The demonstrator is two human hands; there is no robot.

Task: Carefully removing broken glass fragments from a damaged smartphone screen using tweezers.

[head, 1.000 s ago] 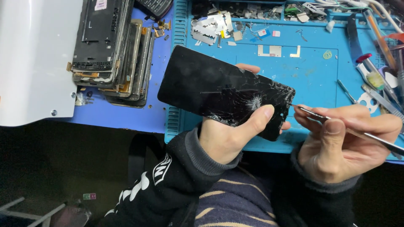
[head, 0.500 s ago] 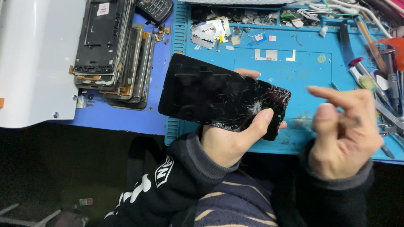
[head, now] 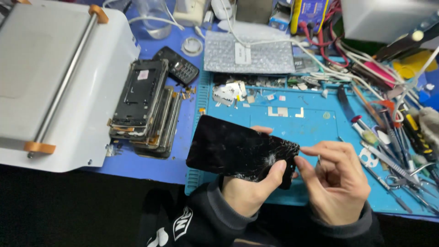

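Cracked black phone screen [head: 238,151] sits over the front edge of the blue work mat [head: 315,123], held flat in the left hand [head: 249,192], thumb pressed on the shattered end. It looks thin, light and stiff, yet brittle where the cracks spread; the sound edges away from that corner seem the safer hold. Beside it, a stack of stripped phone frames [head: 144,107] rests near a white machine [head: 55,82]. The right hand [head: 336,183] holds nothing, fingertips narrowed toward the broken corner.
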